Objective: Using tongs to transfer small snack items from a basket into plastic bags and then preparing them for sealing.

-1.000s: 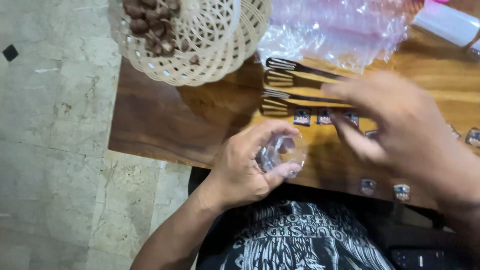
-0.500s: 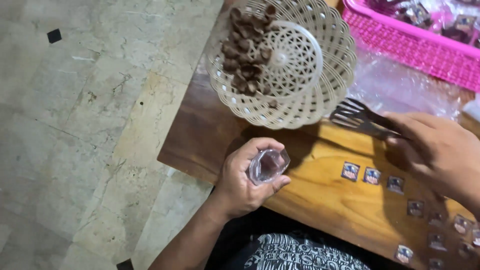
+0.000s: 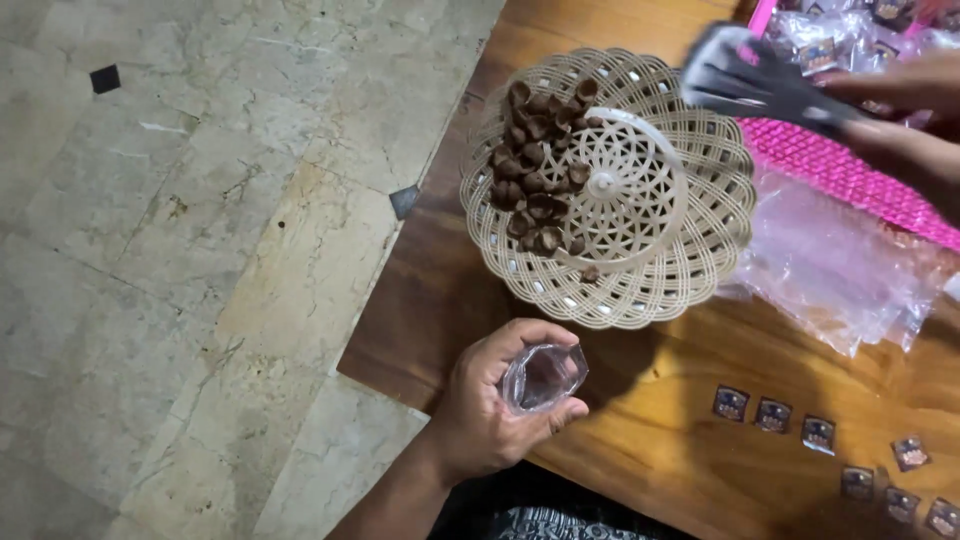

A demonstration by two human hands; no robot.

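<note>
Holding a small clear pouch (image 3: 543,377) mouth-up, the left hand (image 3: 495,410) sat at the near edge of the wooden worktop (image 3: 680,440), fingers curled round the film and pinching it open. The right hand (image 3: 900,110), far right, was closed on dark metal tongs (image 3: 760,82), blurred, poised over the far rim of the basket (image 3: 640,290).

Judgement: for a clean fill, the pouch mouth wants to stay wide and level, brought near the basket so the tongs travel little; a light pinch avoids crushing the brown pieces (image 3: 535,170).

Materials: basket cream plastic, openwork lattice, round and shallow; brown pieces lumpy, matt, heaped on its left side. Crinkled clear bags (image 3: 840,280) lay to the right, beside a pink mesh tray (image 3: 850,170). Small dark square packets (image 3: 772,414) sat in a row on the glossy grained wood. Pale stone floor (image 3: 180,250) at left.
</note>
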